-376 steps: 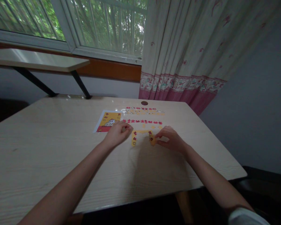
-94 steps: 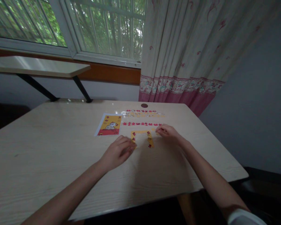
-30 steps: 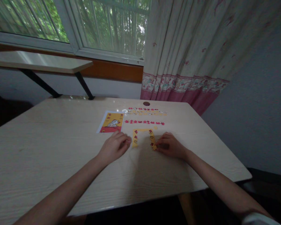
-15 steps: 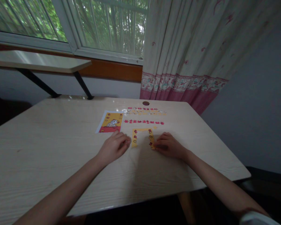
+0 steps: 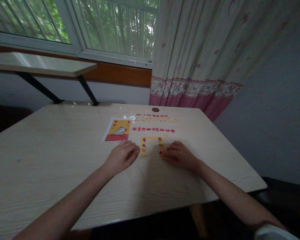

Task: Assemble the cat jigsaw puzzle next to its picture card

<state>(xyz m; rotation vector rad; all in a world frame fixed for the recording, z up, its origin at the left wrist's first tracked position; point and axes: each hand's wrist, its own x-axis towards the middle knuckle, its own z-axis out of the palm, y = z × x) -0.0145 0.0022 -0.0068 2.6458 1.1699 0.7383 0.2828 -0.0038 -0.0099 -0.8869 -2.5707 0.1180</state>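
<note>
Head camera view: taking directions from the yellow puzzle border (image 5: 152, 138) at the dial's centre, the table (image 5: 52, 160) has its near edge down at six o'clock, a broad stretch of tabletop between that edge and the border, and more room toward eight and nine beyond the left forearm. Its side edge slants from one-thirty to a rounded corner near four, leaving sliding space past the right hand (image 5: 181, 155). That hand lies between three and four, thumb and fingers drawn together and touching the lower end of the border's right strip; whether they pinch a piece there, I cannot tell. Between eight and nine, the left hand (image 5: 122, 156) has its fingers curled inward, tips just beside the left strip; I cannot tell if they touch or grip it. The border itself is flat, three-sided, open toward six, printed with small red shapes. One loose yellow piece (image 5: 165, 135) lies close by at about one. At twelve runs a row of knobbed red pieces (image 5: 153, 129), with mixed rows (image 5: 155, 119) farther off. At ten, a glossy white-margined picture sheet (image 5: 117, 130) shows a white animal on yellow and red. The tabletop is pale wood-grain with a slight sheen.
</note>
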